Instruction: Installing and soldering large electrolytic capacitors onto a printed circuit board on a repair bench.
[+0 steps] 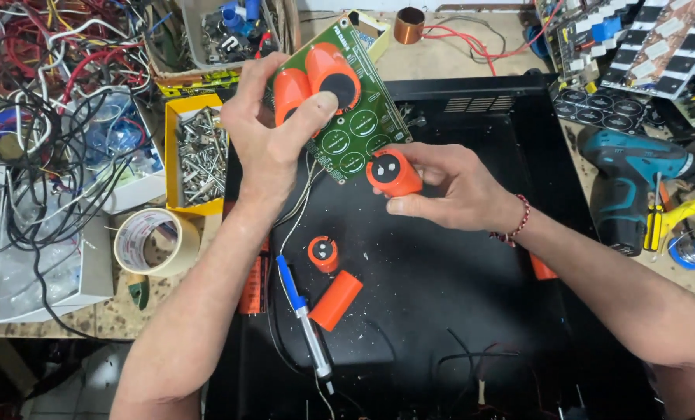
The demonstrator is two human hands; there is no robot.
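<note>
Few packages, all placed relative to the yellow box of screws: white carton just left of it, touching, holding clear blue-tinted bags; brown cardboard tray just above it, with a strip of yellow-and-black tape along its front edge; larger white flat box well to the lower left, under black cables; roll of printed packing tape, cream with red and blue marks, just below. No screens or signs seen
</note>
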